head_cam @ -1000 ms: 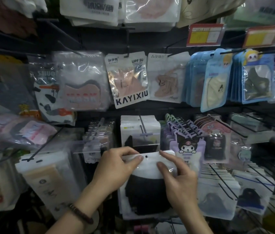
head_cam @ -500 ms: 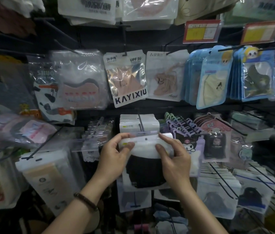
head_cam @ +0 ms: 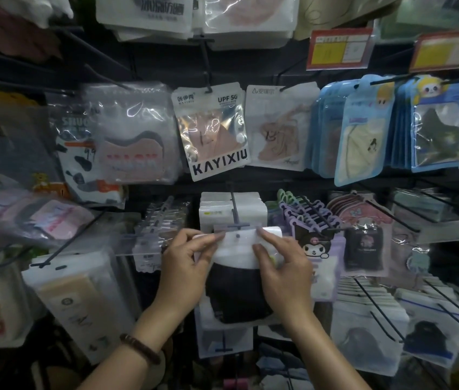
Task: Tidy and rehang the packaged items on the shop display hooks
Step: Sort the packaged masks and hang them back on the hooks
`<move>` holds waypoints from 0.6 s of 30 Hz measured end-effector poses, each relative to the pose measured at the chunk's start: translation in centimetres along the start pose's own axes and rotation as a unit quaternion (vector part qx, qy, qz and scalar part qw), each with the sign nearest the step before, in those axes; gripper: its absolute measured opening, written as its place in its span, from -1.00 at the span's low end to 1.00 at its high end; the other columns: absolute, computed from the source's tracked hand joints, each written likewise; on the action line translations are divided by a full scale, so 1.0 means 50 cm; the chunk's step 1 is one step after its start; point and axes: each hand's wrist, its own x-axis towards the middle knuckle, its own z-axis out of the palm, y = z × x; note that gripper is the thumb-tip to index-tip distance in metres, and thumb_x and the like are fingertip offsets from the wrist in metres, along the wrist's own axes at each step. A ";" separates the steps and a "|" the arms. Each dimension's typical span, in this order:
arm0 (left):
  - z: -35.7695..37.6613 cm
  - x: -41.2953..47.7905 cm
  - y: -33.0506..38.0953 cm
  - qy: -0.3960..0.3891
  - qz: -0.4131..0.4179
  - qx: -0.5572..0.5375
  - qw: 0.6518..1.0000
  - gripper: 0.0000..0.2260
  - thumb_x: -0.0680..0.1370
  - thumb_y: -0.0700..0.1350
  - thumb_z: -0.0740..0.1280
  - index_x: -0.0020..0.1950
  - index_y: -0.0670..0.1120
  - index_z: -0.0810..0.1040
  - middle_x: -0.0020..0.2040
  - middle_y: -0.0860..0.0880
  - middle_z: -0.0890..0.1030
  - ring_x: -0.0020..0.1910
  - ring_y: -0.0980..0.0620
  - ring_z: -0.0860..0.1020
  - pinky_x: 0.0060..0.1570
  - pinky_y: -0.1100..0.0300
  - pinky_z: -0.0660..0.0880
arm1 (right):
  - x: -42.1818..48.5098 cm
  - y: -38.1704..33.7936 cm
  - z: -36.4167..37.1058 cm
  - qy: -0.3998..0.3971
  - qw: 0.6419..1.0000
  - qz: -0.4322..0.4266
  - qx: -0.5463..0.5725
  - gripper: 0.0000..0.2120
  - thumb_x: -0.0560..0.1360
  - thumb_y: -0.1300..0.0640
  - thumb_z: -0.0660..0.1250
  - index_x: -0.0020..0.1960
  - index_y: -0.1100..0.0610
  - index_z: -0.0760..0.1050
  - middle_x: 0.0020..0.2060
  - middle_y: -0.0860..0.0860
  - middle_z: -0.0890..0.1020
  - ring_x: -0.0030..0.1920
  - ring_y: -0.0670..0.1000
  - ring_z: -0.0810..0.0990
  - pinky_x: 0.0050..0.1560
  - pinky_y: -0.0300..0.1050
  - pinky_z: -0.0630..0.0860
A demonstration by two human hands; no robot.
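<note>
The background was a dark display wall (head_cam: 149, 68) crowded with rows of wire hooks and hanging mask packets. At its left edge, some clear packets (head_cam: 126, 142) were blurred, so I could not read them.

In the middle of the lower row, the left hand (head_cam: 186, 268), with a bracelet (head_cam: 141, 349) on the wrist, pinched the upper left corner of a packet (head_cam: 236, 251) between its thumb and its fingers (head_cam: 218, 236). The packet had a white top and a black mask inside. It was held upright and flat towards the wall, probably so that its small hanging hole faced the hook (head_cam: 235, 212). The hole sat just below the cross-shaped front end of this hook, and it seemed not threaded yet. Behind it, a stack of white packets (head_cam: 217, 212) already hung on the same hook, so this was likely its proper place.

The right hand (head_cam: 287, 277) pinched the upper right corner in the same way. I think both hands held the top corners to keep the thin top edge tight and steady. The next move would need to raise the hole a little and push it over the tip.

Just beside, on the right, cartoon packets (head_cam: 314, 246) hung on the next hook, and they could be knocked.
</note>
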 end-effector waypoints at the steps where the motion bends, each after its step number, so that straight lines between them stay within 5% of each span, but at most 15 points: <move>1: 0.005 -0.004 -0.005 0.004 -0.008 0.007 1.000 -0.75 0.64 -0.13 0.46 0.25 0.15 0.75 0.08 0.10 0.59 0.00 0.26 0.55 0.00 0.50 0.45 | 0.002 0.001 0.002 -0.008 1.000 0.015 -0.010 -0.69 0.59 0.11 0.51 0.29 -0.16 0.67 0.03 -0.13 0.66 0.09 -0.24 0.62 0.11 -0.51 0.42; 6: 0.035 0.011 -0.008 -0.022 -0.036 0.088 0.995 -0.63 0.65 -0.22 0.44 0.40 0.14 0.66 0.46 0.08 0.42 0.39 0.27 0.41 0.41 0.57 0.21 | 0.022 0.006 0.026 -0.049 0.991 0.018 -0.122 -0.57 0.63 0.15 0.43 0.46 -0.13 0.57 0.15 -0.09 0.55 0.12 -0.06 0.56 0.19 -0.33 0.49; 10: 0.066 0.028 -0.028 -0.097 -0.076 0.138 0.983 -0.45 0.64 -0.13 0.42 0.60 0.21 0.44 0.73 0.04 0.02 0.70 -0.03 0.13 0.67 0.08 0.10 | 0.037 0.017 0.057 -0.130 0.950 -0.022 -0.283 -0.33 0.63 0.11 0.37 0.68 -0.07 0.23 0.57 0.24 0.23 0.32 0.26 0.57 0.24 0.06 0.57; 14: 0.089 0.063 -0.066 -0.105 -0.081 0.205 0.970 -0.31 0.59 -0.06 0.42 0.65 0.34 0.26 0.71 0.16 -0.16 0.74 -0.15 0.04 0.65 -0.24 0.24 | 0.059 0.011 0.075 -0.217 0.920 0.040 -0.325 -0.10 0.65 0.01 0.33 0.74 -0.06 -0.22 0.66 0.35 -0.29 0.71 0.36 -0.14 0.68 0.13 0.05; 18: 0.105 0.085 -0.080 -0.143 -0.097 0.227 0.959 -0.27 0.63 -0.08 0.39 0.69 0.35 0.16 0.72 0.13 -0.35 0.76 -0.17 -0.12 0.69 -0.25 0.13 | 0.090 0.014 0.090 -0.245 0.907 0.061 -0.336 -0.07 0.65 -0.07 0.30 0.74 0.02 -0.28 0.62 0.36 -0.43 0.68 0.34 -0.36 0.67 0.14 -0.23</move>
